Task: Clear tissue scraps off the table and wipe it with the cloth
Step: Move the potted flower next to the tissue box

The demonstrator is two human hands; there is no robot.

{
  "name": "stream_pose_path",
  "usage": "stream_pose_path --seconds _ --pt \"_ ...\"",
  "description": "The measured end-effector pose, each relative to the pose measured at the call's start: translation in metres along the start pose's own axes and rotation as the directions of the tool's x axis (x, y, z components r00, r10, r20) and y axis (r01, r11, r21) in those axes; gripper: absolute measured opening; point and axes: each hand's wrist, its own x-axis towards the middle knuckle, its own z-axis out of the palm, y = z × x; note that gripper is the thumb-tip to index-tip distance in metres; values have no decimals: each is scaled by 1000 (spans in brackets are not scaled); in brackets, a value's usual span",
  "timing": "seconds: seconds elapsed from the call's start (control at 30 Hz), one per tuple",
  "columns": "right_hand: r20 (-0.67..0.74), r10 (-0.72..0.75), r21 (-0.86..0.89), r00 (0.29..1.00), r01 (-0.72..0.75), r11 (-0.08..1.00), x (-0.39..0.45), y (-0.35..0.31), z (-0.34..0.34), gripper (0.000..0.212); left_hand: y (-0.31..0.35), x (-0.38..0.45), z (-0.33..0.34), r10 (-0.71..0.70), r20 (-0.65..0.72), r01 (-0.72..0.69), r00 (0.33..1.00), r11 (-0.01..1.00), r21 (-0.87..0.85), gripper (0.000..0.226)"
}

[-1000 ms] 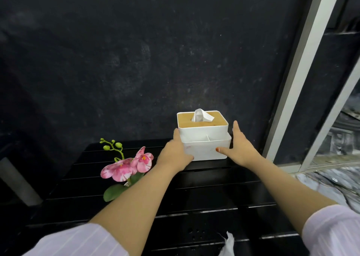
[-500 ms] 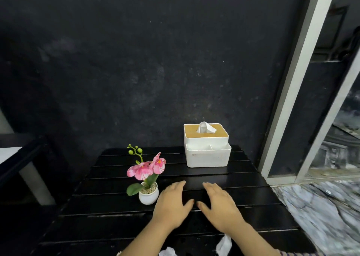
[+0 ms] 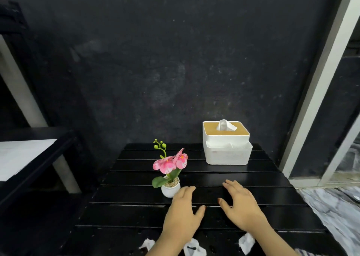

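On the black slatted table point(image 3: 243, 175) three white tissue scraps lie near the front edge: one at the left point(image 3: 147, 244), one in the middle point(image 3: 193, 248) and one at the right point(image 3: 246, 241). My left hand point(image 3: 182, 215) hovers palm down over the table's middle, fingers apart, holding nothing. My right hand point(image 3: 240, 205) is beside it, also flat and empty. Both wrists partly cover the scraps. No cloth is in view.
A white tissue box point(image 3: 227, 143) with a tan lid stands at the back right of the table. A small white pot with a pink orchid point(image 3: 170, 173) sits just left of my left hand. A dark wall is behind, a black shelf point(image 3: 29, 158) at left, a white frame point(image 3: 319, 92) at right.
Both hands let go of the tissue box at the back and drew toward me to the table's middle. The view pulled back, bringing the scraps at the front edge into sight.
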Motion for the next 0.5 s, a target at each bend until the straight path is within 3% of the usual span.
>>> stream_pose_path --seconds 0.2,0.5 --pt "7 0 13 1000 -1 1000 -3 -1 0 58 -6 -21 -12 -133 -220 123 966 991 -58 50" --pt "8 1 -1 1000 -1 1000 -2 -3 0 58 -14 -3 -17 -323 -351 278 879 945 -174 63"
